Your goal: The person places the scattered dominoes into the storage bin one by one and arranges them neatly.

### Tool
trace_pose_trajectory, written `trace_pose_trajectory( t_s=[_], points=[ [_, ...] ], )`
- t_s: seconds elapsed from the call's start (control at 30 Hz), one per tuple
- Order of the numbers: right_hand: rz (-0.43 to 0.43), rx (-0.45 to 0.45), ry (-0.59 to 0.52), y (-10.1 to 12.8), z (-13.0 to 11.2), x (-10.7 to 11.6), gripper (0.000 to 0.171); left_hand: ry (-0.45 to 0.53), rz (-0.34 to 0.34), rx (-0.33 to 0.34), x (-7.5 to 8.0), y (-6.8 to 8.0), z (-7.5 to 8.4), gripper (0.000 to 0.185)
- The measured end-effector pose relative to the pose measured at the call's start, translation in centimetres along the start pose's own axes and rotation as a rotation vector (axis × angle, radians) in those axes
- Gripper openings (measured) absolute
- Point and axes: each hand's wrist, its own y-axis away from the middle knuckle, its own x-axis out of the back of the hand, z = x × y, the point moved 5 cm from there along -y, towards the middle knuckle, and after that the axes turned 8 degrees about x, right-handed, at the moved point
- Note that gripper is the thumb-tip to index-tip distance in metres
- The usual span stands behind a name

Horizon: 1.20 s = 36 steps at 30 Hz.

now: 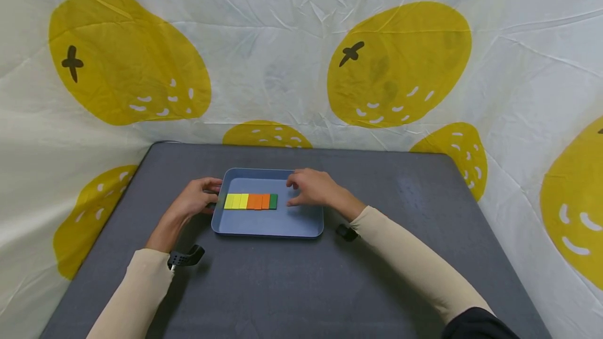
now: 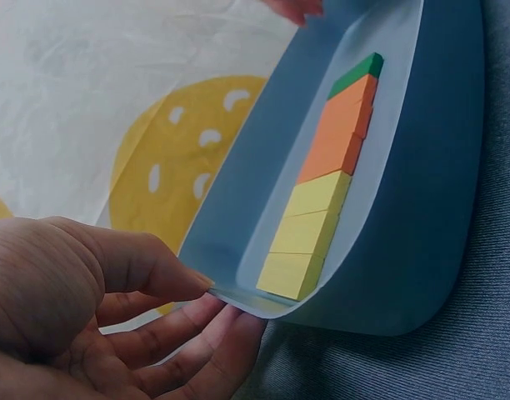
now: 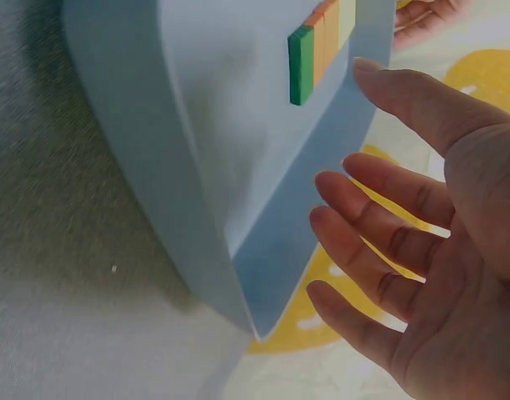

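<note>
A blue-grey rectangular tray (image 1: 299, 223) lies on the dark table. Inside it runs one straight row of small flat blocks: yellow blocks (image 1: 236, 201) at the left, orange blocks (image 1: 258, 201) in the middle and a green block (image 1: 273, 201) at the right end. My left hand (image 1: 194, 198) pinches the tray's left rim, its thumb (image 2: 147, 262) at the rim's edge and the other fingers against the outside. Over the tray's right part hovers my right hand (image 1: 313, 188), holding nothing. Its thumb and fingers are spread apart in the right wrist view, to the right of the green block.
Dark grey cloth covers the table (image 1: 292, 292). Behind it and along both sides hangs a white curtain (image 1: 264, 67) printed with big yellow fruit shapes. Each wrist wears a black band (image 1: 186, 257).
</note>
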Motion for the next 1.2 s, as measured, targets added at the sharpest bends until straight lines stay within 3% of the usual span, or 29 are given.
trace_pose_trajectory(
  t_s=[0.37, 0.77, 1.2],
  points=[
    [0.043, -0.057, -0.01, 3.6, 2.7, 0.6, 0.052, -0.01, 0.013, -0.004, 0.1, -0.2, -0.2, 0.054],
    [0.131, -0.021, -0.079, 6.8, 4.4, 0.7, 0.046, -0.012, 0.011, 0.002, 0.1, -0.3, -0.3, 0.055],
    [0.153, -0.091, -0.084, 10.9, 6.5, 0.3, 0.045, -0.007, 0.004, 0.002, 0.1, -0.3, -0.5, 0.055]
  ],
)
